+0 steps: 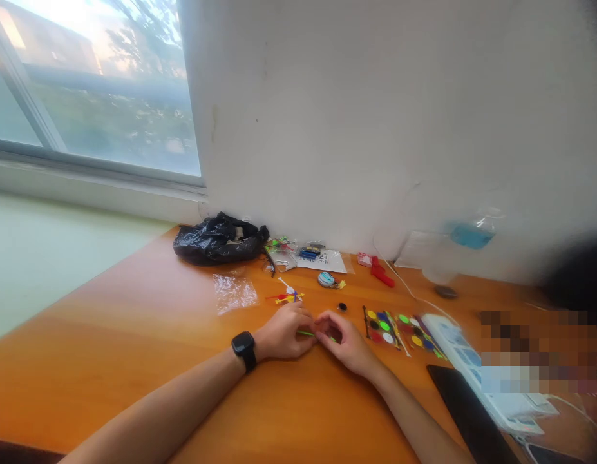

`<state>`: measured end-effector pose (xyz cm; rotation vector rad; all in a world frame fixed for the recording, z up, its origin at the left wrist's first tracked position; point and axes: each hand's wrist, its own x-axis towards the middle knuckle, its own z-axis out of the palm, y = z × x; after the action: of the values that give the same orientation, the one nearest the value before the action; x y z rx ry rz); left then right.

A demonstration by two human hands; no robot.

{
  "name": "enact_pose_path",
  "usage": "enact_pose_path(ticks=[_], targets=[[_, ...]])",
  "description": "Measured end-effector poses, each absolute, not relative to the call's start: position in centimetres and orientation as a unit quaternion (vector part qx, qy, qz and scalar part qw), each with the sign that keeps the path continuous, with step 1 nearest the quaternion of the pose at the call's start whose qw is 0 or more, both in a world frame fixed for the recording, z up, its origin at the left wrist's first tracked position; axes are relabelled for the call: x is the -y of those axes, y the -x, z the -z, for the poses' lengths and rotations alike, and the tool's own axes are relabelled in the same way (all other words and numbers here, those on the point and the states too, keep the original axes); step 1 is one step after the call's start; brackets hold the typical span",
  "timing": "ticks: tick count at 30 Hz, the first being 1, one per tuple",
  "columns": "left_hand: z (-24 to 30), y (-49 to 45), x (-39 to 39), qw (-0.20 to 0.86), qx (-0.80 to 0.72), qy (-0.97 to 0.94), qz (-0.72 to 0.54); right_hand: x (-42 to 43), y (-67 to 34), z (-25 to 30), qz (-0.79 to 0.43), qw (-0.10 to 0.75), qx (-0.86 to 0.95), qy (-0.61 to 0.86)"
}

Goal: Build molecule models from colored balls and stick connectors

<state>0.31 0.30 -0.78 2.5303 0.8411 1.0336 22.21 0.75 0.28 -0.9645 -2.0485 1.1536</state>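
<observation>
Over the middle of the wooden table my left hand (286, 332), with a black watch on its wrist, meets my right hand (349, 345). Both are closed on a thin green plastic stick (305, 333), whose ends show between the fingers; its middle is hidden. Just beyond my left hand lies a small pile of coloured plastic arrow-like sticks (289, 296) in white, red, yellow and blue. A small black disc (342, 307) rests beyond my right hand. To the right are clear packs of coloured discs and sticks (388, 327).
A black plastic bag (216, 240) and a crinkled clear bag (234, 291) lie back left. Near the wall are a round tin (327, 279) and a red object (382, 273). At right sit a white case (465, 354) and a dark flat slab (465, 406). A blurred person is at the right edge.
</observation>
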Motion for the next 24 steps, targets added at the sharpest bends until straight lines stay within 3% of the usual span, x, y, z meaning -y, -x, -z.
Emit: enact_pose_path(ticks=[24], targets=[[1.4, -0.4, -0.4, 0.13, -0.308, -0.87, -0.363, -2.2, -21.5, 1.4, -0.491, 0.313, 0.712, 0.393]])
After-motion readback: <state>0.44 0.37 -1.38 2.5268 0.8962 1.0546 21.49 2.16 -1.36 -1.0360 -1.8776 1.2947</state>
